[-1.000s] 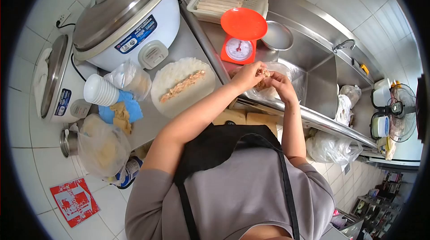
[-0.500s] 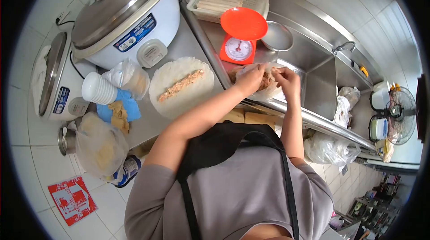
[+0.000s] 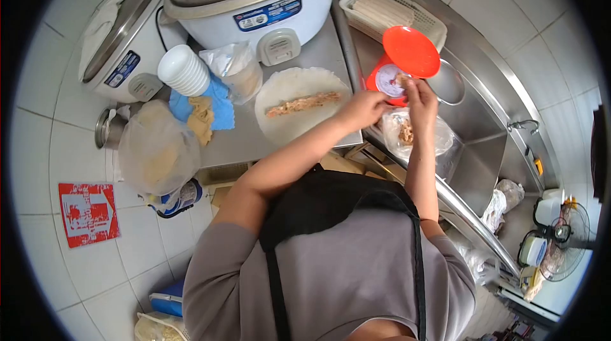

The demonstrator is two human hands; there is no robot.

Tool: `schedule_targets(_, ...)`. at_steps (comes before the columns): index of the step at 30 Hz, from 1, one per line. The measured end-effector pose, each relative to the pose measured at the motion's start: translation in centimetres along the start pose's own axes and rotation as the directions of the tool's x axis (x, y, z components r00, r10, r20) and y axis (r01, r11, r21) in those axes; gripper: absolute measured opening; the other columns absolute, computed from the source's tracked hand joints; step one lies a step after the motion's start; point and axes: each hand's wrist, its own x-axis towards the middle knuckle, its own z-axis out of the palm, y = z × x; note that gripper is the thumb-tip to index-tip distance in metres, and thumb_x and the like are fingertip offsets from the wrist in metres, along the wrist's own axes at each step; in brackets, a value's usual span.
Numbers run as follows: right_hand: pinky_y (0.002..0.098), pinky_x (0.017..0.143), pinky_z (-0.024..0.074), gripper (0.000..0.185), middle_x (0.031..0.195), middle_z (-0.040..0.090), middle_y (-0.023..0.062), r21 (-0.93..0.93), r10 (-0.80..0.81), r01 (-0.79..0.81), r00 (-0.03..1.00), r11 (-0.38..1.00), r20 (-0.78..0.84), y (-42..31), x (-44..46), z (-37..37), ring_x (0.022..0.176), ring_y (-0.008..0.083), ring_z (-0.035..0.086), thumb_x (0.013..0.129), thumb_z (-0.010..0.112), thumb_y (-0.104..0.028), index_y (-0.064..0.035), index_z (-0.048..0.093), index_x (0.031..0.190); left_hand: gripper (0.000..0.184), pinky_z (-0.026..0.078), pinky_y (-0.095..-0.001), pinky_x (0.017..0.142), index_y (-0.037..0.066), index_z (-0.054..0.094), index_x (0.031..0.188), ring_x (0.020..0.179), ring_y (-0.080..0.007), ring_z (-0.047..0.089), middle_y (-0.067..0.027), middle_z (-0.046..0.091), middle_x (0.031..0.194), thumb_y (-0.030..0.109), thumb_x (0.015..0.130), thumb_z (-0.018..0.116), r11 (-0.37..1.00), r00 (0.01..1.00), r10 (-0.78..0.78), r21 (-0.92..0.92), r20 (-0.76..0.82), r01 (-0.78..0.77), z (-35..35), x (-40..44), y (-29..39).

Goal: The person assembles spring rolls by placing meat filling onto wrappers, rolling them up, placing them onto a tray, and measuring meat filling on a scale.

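Note:
My right hand [image 3: 422, 100] pinches a bit of brownish filling [image 3: 401, 78] in front of the red scale [image 3: 386, 80]. Close beside it, my left hand [image 3: 367, 109] is held low at the scale's base, its fingers bent together; whether anything is between them is hidden. Below both hands lies an open clear plastic bag [image 3: 443, 135] with more filling [image 3: 406, 131] inside. A round pale wrapper [image 3: 275, 89] is spread on the steel counter, left of my left hand, with a long strip of filling [image 3: 303, 104] across its middle.
Large rice cookers [image 3: 219, 19] stand behind the wrapper. White cups [image 3: 184, 70], a blue cloth [image 3: 223, 105] and bagged items [image 3: 159, 143] are at the left. A basket of white rolls [image 3: 384, 10], a metal bowl [image 3: 451, 86] and the sink [image 3: 480, 156] are at the right.
The view has turned, so the counter appears shifted right. My hands have come out of the plastic bag up to the scale, my right hand with filling in its fingers.

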Motion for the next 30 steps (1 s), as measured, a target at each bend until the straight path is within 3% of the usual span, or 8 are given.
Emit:
schedule_targets(3, 0.0267, 0.066, 0.0453, 0.016, 0.079, 0.063, 0.0103, -0.081, -0.052, 0.070, 0.975, 0.994, 0.215, 0.4, -0.1, 5.6, 0.071, 0.0153, 0.058, 0.086, 0.059, -0.013, -0.0006, 0.066, 0.091, 0.020, 0.048, -0.0286, 0.068, 0.004, 0.063, 0.103, 0.073, -0.0143, 0.062, -0.0099, 0.067, 0.085, 0.011, 0.086, 0.055, 0.975, 0.965, -0.222, -0.052, -0.141, 0.217, -6.3, -4.2, -2.4)
schedule_targets(7, 0.0343, 0.072, 0.0446, 0.010, 0.082, 0.059, 0.0094, -0.132, -0.299, 0.428, 0.789, 0.894, 0.536, -0.5, -0.8, 12.1, 0.084, 0.0261, 0.055, 0.076, 0.065, -0.010, -0.0021, 0.066, 0.082, 0.021, 0.049, -0.0279, 0.071, 0.004, 0.063, 0.103, 0.078, -0.0159, 0.063, -0.0102, 0.067, 0.091, 0.011, 0.084, 0.059, 0.951, 0.882, -0.280, 0.012, -0.378, 0.307, -11.4, -8.9, -5.7)
schedule_targets(10, 0.0366, 0.076, 0.0435, 0.014, 0.082, 0.058, 0.0089, -0.318, -0.246, 0.576, 0.696, 0.753, 0.675, 0.4, -0.4, 13.2, 0.092, 0.0275, 0.053, 0.067, 0.069, -0.011, -0.0039, 0.064, 0.078, 0.025, 0.048, -0.0307, 0.075, 0.003, 0.063, 0.104, 0.085, -0.0210, 0.063, -0.0134, 0.065, 0.096, 0.014, 0.081, 0.063, 0.936, 0.870, -0.275, 0.092, -0.410, 0.340, -11.7, -9.8, -5.1)
schedule_targets(16, 0.0387, 0.081, 0.0391, 0.031, 0.086, 0.059, 0.0079, -0.419, -0.228, 0.510, 0.796, 0.751, 0.560, 4.6, 0.6, 13.7, 0.096, 0.0269, 0.052, 0.060, 0.074, -0.017, -0.0072, 0.065, 0.088, 0.038, 0.038, -0.0427, 0.094, 0.003, 0.062, 0.103, 0.098, -0.0268, 0.057, -0.0122, 0.062, 0.104, 0.024, 0.073, 0.071, 0.891, 0.948, -0.136, 0.382, -0.289, 0.244, -8.4, -8.2, -6.4)
schedule_targets(19, 0.0396, 0.082, 0.0375, 0.037, 0.089, 0.060, 0.0057, -0.481, -0.014, 0.490, 0.711, 0.727, 0.703, 5.5, 1.6, 13.2, 0.099, 0.0251, 0.051, 0.059, 0.074, -0.020, -0.0108, 0.067, 0.094, 0.045, 0.030, -0.0462, 0.101, 0.005, 0.063, 0.104, 0.100, -0.0258, 0.056, -0.0092, 0.062, 0.101, 0.028, 0.067, 0.074, 0.846, 0.966, -0.098, 0.491, -0.237, 0.207, -7.4, -7.2, -7.1)
schedule_targets(20, 0.0395, 0.082, 0.0370, 0.037, 0.089, 0.060, 0.0046, -0.475, -0.029, 0.508, 0.704, 0.718, 0.709, 5.7, 1.6, 13.0, 0.098, 0.0247, 0.051, 0.059, 0.074, -0.020, -0.0122, 0.067, 0.095, 0.047, 0.028, -0.0470, 0.102, 0.005, 0.063, 0.104, 0.100, -0.0254, 0.056, -0.0082, 0.062, 0.100, 0.029, 0.065, 0.075, 0.838, 0.972, -0.102, 0.508, -0.212, 0.199, -7.3, -7.0, -7.3)
schedule_targets(25, 0.0383, 0.081, 0.0345, 0.035, 0.088, 0.061, 0.0000, -0.455, -0.105, 0.520, 0.733, 0.723, 0.672, 5.9, 0.9, 11.4, 0.093, 0.0231, 0.051, 0.062, 0.072, -0.023, -0.0175, 0.069, 0.096, 0.044, 0.032, -0.0440, 0.101, 0.009, 0.065, 0.101, 0.094, -0.0246, 0.057, -0.0069, 0.062, 0.090, 0.028, 0.063, 0.075, 0.866, 0.980, -0.104, 0.469, -0.167, 0.172, -7.3, -6.4, -8.1)
schedule_targets(30, 0.0393, 0.082, 0.0315, 0.032, 0.088, 0.060, -0.0002, -0.463, -0.079, 0.573, 0.681, 0.676, 0.728, 6.0, 1.0, 12.0, 0.092, 0.0229, 0.049, 0.061, 0.074, -0.024, -0.0177, 0.070, 0.092, 0.040, 0.038, -0.0420, 0.096, 0.007, 0.066, 0.097, 0.089, -0.0250, 0.058, -0.0074, 0.062, 0.088, 0.024, 0.062, 0.076, 0.892, 0.987, -0.125, 0.423, -0.102, 0.156, -7.2, -6.0, -9.0)
